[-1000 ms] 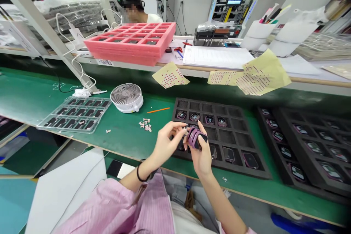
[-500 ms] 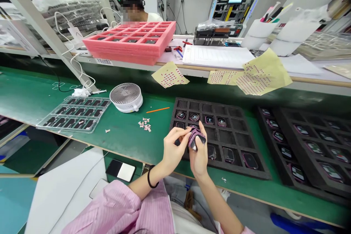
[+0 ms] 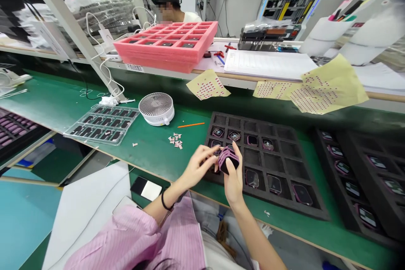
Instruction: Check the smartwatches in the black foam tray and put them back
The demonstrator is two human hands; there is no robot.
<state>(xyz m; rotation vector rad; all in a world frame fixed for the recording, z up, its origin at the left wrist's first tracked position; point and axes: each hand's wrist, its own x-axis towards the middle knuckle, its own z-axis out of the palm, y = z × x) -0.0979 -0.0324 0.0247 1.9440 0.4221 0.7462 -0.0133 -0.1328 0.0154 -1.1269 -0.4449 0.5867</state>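
Note:
My right hand (image 3: 234, 185) grips a small stack of smartwatches (image 3: 227, 161) with purple-pink frames, the thumb across the dark face of the nearest one. Close at its left side is my left hand (image 3: 196, 168), with the index finger and thumb apart; whether a fingertip touches the stack I cannot tell. Both hands are over the front left of a black foam tray (image 3: 295, 178). Several watches sit in its pockets, among them a lit round-dial watch (image 3: 234, 135) and a dark-screened watch (image 3: 302, 194). My hands hide some pockets.
More black foam trays (image 3: 341, 135) with watches stand at the right. To the left are a white fan (image 3: 156, 112), an orange stick (image 3: 191, 125), small pale tabs (image 3: 176, 140) and a clear tray (image 3: 98, 124). A pink foam tray (image 3: 167, 61) rests on the shelf; a person (image 3: 169, 2) sits behind.
My left fingers have come apart from their pinch at the stack's left edge. The right hand has turned the stack so its layered purple edges show more. The view has shifted left.

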